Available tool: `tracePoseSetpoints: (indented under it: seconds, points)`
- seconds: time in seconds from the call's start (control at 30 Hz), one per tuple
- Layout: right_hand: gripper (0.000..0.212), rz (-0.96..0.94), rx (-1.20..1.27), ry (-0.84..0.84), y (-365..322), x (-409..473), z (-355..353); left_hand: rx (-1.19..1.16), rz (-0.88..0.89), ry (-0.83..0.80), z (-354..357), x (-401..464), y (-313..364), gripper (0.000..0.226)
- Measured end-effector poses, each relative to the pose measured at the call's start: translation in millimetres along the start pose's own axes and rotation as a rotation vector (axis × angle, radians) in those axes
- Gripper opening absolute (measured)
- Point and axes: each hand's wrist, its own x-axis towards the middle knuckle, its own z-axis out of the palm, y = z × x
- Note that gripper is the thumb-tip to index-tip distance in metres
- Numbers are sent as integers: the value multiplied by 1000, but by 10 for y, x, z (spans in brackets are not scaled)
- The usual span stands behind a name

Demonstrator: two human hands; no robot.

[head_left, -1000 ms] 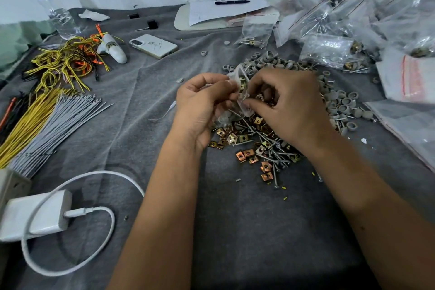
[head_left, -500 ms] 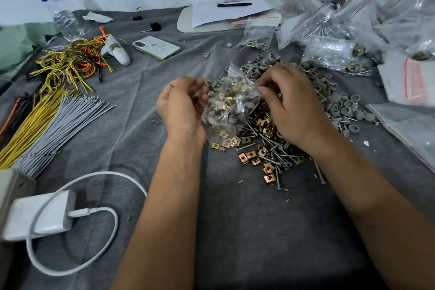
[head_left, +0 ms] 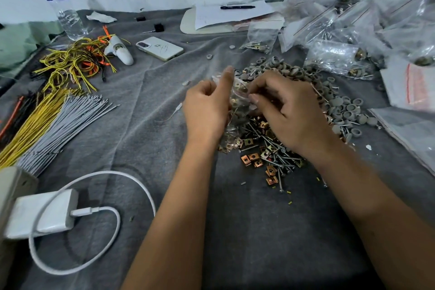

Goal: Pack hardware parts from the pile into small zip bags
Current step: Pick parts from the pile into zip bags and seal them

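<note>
A small clear zip bag (head_left: 239, 99) with copper clips and screws inside hangs between my hands over the pile. My left hand (head_left: 207, 108) pinches its left edge, the forefinger pointing up. My right hand (head_left: 287, 110) pinches the bag's right side with curled fingers. Below them lies the pile of copper square clips and long screws (head_left: 266, 150) on the grey cloth. Grey round caps (head_left: 341, 106) spread behind and to the right of my right hand.
Filled zip bags (head_left: 341, 54) are heaped at the back right, with flat bags (head_left: 414, 82) at the right edge. Yellow and grey wire bundles (head_left: 51, 120), a phone (head_left: 160, 48), a water bottle (head_left: 63, 9) and a white charger with cable (head_left: 44, 216) lie on the left.
The bag had been stretched wide between my hands half a second ago; my hands have now drawn closer together and the bag is bunched between them.
</note>
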Motion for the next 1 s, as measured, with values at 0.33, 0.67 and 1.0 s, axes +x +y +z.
tracePoseSetpoints:
  seconds: [0.33, 0.67, 1.0]
  points:
    - [14, 34, -234, -107, 172, 16, -247, -114, -73, -37, -7, -14, -27, 22]
    - [19, 135, -468, -485, 174, 36, -267, -161, -35, 224, -28, 43, -19, 9]
    - [32, 9, -413, -575, 75, 2, -142, -362, -29, 290, -31, 73, 23, 16]
